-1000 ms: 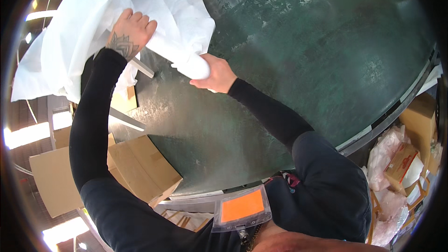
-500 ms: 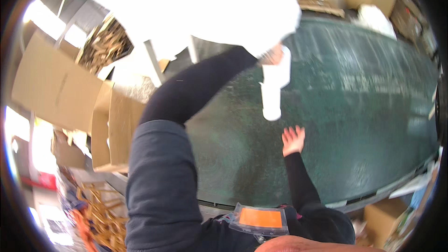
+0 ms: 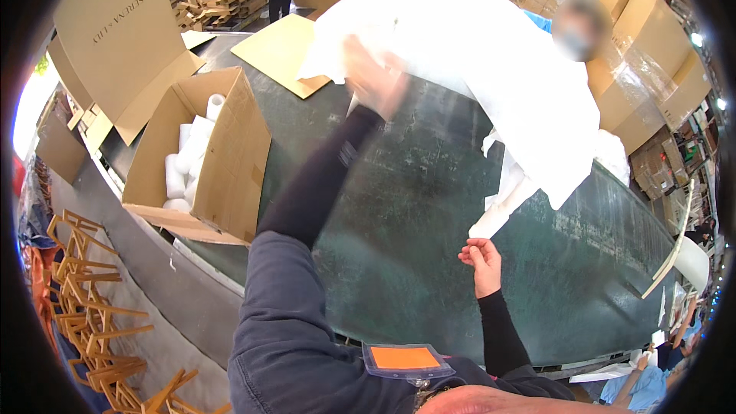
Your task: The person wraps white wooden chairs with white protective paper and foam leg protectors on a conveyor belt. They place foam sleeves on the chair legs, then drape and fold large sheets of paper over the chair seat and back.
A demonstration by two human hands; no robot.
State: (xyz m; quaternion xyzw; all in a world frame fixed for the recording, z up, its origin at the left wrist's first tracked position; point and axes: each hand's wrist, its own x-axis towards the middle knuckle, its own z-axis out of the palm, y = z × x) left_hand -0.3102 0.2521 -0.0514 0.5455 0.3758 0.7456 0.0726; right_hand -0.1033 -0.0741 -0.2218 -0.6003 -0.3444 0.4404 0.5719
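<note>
A large white sheet-like wrapping [image 3: 529,77], washed out by glare, spreads over the far side of the dark green table [image 3: 399,261]. A narrow white wrapped piece [image 3: 512,203] sticks out from its right part toward me. My right hand [image 3: 483,264] is at the near tip of this piece, thumb and fingers pinched together. Whether they grip the tip or only touch it is unclear. My left hand [image 3: 376,80], smeared by motion, is raised at the left edge of the white wrapping. Its fingers cannot be made out.
An open cardboard box [image 3: 238,161] with several white rolls [image 3: 198,142] stands at left. A flat cardboard sheet [image 3: 284,54] lies beyond it. Wooden frames [image 3: 100,299] are stacked at lower left. Another person [image 3: 579,31] is behind the wrapping, near stacked cartons [image 3: 652,54].
My left hand has left the narrow wrapped piece for the wrapping's left edge. My right hand, formerly open and apart, is pinched at the piece's tip. The view has turned.
</note>
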